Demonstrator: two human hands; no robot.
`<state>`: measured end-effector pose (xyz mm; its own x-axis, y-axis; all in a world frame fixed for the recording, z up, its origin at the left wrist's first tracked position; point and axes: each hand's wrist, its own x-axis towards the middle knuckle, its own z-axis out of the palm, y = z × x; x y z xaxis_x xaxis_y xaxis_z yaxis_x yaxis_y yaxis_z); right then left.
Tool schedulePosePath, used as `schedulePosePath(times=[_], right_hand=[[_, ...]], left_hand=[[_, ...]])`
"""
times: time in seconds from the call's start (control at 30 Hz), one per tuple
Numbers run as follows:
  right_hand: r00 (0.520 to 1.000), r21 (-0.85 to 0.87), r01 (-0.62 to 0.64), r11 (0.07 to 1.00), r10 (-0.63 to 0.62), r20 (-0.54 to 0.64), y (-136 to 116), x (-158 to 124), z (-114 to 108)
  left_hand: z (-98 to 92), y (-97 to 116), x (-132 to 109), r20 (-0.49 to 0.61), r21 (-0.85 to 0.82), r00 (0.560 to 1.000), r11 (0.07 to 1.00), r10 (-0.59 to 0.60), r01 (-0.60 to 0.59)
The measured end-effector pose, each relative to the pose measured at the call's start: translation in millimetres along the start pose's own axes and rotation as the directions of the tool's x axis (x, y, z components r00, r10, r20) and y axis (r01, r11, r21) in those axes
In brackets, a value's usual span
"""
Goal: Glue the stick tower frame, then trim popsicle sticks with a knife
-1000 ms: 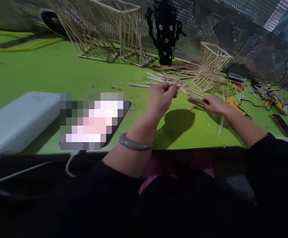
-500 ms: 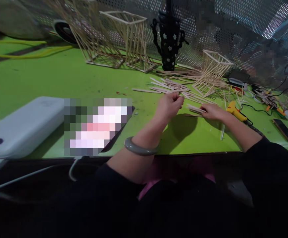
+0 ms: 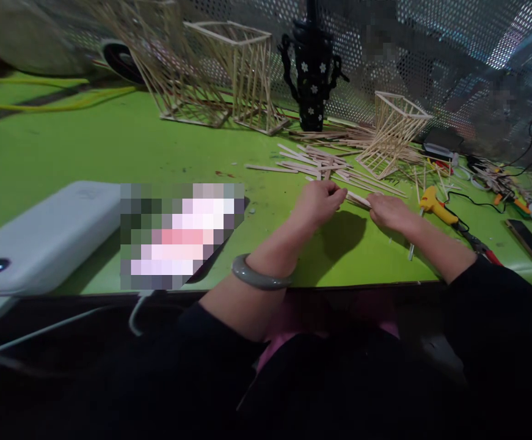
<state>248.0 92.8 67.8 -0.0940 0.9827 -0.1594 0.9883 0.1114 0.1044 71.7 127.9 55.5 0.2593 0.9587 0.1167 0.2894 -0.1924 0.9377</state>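
Thin wooden sticks (image 3: pixel 358 199) stretch between my two hands above the green table (image 3: pixel 123 146). My right hand (image 3: pixel 387 211) is closed round their right end. At their left end, my left hand (image 3: pixel 321 203) has its fingers pinched together, touching the sticks. A loose pile of sticks (image 3: pixel 311 160) lies just beyond my left hand. Past my right hand stands a small twisted stick frame (image 3: pixel 393 131). Beside my right wrist lies a yellow glue gun (image 3: pixel 437 206).
Taller stick frames (image 3: pixel 253 76) and a black flowered cup (image 3: pixel 312 79) stand at the back. A white power bank (image 3: pixel 46 235) and a blurred-out phone (image 3: pixel 187 235) lie at left. Red-handled pliers (image 3: pixel 480 245) and a dark phone (image 3: pixel 528 240) are at right.
My left hand has moved slightly right and nearer, to the end of the sticks. My right hand has shifted a little, and the sticks look more gathered together.
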Motion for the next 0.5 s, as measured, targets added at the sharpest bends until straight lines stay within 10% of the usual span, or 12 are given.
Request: schedulePosePath(times=[0.13,0.23,0.33,0.5], right_hand=[[0.998,0.392,-0.054,0.918,0.068,-0.020,1,2,-8],[0.998,0.848,-0.012,0.530,0.060,-0.023,-7,2,-13],[0.999,0.968,0.044,0.247,-0.029,-0.038,-19,1,-14],[0.997,0.997,-0.002,0.081,-0.074,0.008,-25,0,-10]], left_hand=[[1.9,2,0,0.035,-0.023,0.996,0.997,-0.079,0.079],[4.8,4,-1,0.079,-0.161,0.987,0.976,-0.138,0.149],[7.2,6,-2,0.131,-0.314,0.981,0.932,-0.144,0.179],[7.6,6,-1,0.096,-0.418,0.988,0.896,-0.117,0.147]])
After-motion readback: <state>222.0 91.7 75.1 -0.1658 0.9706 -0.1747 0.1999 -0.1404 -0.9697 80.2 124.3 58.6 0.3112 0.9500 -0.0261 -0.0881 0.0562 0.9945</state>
